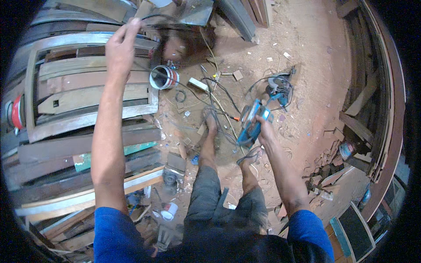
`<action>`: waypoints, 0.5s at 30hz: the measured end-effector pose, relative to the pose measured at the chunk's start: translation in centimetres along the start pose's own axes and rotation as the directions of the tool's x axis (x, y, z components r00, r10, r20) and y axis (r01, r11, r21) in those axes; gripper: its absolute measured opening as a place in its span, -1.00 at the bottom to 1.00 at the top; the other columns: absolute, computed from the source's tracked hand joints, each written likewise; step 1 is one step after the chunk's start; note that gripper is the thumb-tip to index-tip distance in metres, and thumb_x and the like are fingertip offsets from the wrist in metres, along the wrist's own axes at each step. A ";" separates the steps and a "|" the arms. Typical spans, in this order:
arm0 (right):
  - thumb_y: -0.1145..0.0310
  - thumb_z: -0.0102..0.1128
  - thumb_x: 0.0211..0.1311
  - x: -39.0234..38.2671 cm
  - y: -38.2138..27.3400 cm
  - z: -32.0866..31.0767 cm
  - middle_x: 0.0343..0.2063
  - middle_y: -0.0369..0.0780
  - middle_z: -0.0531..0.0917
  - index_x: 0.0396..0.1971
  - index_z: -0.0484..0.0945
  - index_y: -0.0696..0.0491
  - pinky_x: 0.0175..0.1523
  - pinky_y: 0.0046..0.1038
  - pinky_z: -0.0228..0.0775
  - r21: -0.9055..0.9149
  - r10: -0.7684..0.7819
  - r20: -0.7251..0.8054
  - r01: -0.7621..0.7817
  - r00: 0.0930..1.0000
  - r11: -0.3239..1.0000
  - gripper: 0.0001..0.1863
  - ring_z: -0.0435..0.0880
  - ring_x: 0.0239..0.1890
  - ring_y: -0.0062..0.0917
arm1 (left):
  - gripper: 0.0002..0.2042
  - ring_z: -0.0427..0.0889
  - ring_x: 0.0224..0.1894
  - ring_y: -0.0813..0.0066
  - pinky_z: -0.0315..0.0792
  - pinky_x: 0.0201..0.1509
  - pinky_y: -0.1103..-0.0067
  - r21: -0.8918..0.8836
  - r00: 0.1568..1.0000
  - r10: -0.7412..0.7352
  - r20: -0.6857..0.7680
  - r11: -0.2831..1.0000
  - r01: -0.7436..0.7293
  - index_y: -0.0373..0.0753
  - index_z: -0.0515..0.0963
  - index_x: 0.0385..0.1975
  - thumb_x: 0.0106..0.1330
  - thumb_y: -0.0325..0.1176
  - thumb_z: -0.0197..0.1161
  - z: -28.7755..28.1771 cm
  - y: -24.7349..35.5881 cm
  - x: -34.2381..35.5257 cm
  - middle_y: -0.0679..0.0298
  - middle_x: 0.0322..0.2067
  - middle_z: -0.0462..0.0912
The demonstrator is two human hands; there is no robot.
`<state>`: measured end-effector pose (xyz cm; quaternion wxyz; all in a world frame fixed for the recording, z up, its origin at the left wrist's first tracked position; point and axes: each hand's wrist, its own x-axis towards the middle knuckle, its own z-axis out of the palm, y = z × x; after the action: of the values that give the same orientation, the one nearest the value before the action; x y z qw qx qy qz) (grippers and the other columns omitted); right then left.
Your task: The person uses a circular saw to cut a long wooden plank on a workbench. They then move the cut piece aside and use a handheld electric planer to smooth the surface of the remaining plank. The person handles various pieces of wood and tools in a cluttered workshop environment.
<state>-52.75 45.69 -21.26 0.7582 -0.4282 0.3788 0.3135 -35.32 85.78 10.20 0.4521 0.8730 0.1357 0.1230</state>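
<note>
Raised at the upper left, my left hand [120,46] is closed on a black power cord [160,18], which is blurred beyond the fingers. My right hand [265,130] grips a blue handheld power tool [249,131] above the floor, near my feet. Blur hides the tool's exact kind. A blue circular saw [280,90] lies on the floor just beyond it. Several cords cross the ground between my hands, one with an orange connector [236,119]. A white bucket [164,77] stands below my left hand, and a white block-shaped item [198,84] lies beside it.
A wooden frame [33,87] rests on stacked boards at the left, near a red round object [16,111]. Planks [362,127] lean along the right side. Wood scraps [315,168] litter the dusty floor. A white container [169,211] lies near my left leg.
</note>
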 end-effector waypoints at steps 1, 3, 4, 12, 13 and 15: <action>0.38 0.08 0.43 2.4 -0.9 1.9 -0.36 -0.23 0.64 -0.11 0.53 0.08 -0.08 -0.30 0.58 0.009 -0.033 0.008 0.033 0.999 0.999 -0.85 0.66 -0.30 -0.42 | -0.63 0.59 -0.08 0.61 0.42 0.12 0.58 -0.024 0.999 0.002 0.036 1.000 -0.001 -0.35 0.72 -0.09 0.52 -0.11 0.20 1.5 -1.3 1.3 0.28 -0.17 0.76; 0.43 0.04 0.46 8.7 -3.1 5.8 -0.29 -0.22 0.64 0.01 0.48 0.08 -0.05 -0.27 0.59 0.041 0.040 -0.022 -0.039 0.999 0.998 -0.80 0.66 -0.25 -0.38 | -0.65 0.61 -0.09 0.60 0.44 0.11 0.57 -0.059 0.985 -0.002 0.173 0.998 0.013 -0.33 0.73 -0.13 0.53 -0.14 0.19 4.1 -6.0 3.9 0.29 -0.20 0.77; 0.44 0.04 0.47 14.4 -2.9 5.8 -0.25 -0.22 0.63 0.03 0.47 0.08 -0.04 -0.25 0.59 0.028 -0.100 -0.032 0.101 0.995 0.995 -0.79 0.66 -0.23 -0.37 | -0.65 0.61 -0.12 0.59 0.44 0.08 0.58 -0.032 0.982 0.034 0.186 0.999 -0.028 -0.34 0.73 -0.14 0.53 -0.14 0.18 6.6 -8.1 4.5 0.29 -0.22 0.76; 0.28 0.14 0.48 41.8 -2.6 9.0 -0.14 -0.22 0.68 -0.01 0.55 0.07 -0.02 -0.27 0.43 0.118 -0.172 -0.225 0.202 0.959 0.972 -0.77 0.62 -0.18 -0.42 | -0.70 0.49 -0.31 0.69 0.37 -0.18 0.66 0.096 0.886 -0.332 0.323 0.943 0.319 -0.31 0.69 -0.09 0.56 -0.21 0.13 13.7 -29.5 -1.3 0.39 -0.41 0.59; 0.28 0.14 0.46 42.3 -1.0 8.4 -0.22 -0.23 0.68 -0.10 0.58 0.08 -0.10 -0.30 0.44 -0.105 -0.266 -0.246 0.247 0.932 0.963 -0.80 0.63 -0.25 -0.44 | -0.71 0.44 -0.34 0.72 0.33 -0.23 0.68 0.092 0.879 -0.359 0.313 0.933 0.348 -0.30 0.69 -0.09 0.56 -0.22 0.12 14.2 -31.7 -2.2 0.43 -0.44 0.54; 0.27 0.12 0.43 43.7 6.3 3.1 -0.36 -0.23 0.67 -0.24 0.62 0.11 -0.19 -0.32 0.44 -0.481 -0.455 -0.309 0.275 0.835 0.832 -0.79 0.63 -0.32 -0.47 | -0.72 0.36 -0.40 0.75 0.25 -0.32 0.69 0.084 0.842 -0.427 0.329 0.902 0.424 -0.29 0.69 -0.09 0.57 -0.23 0.11 15.2 -33.8 -3.7 0.48 -0.48 0.45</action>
<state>-34.31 57.78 -59.63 0.5983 -0.7017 0.3624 0.1355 -37.89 91.75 -26.42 0.4811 0.8308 0.2462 -0.1331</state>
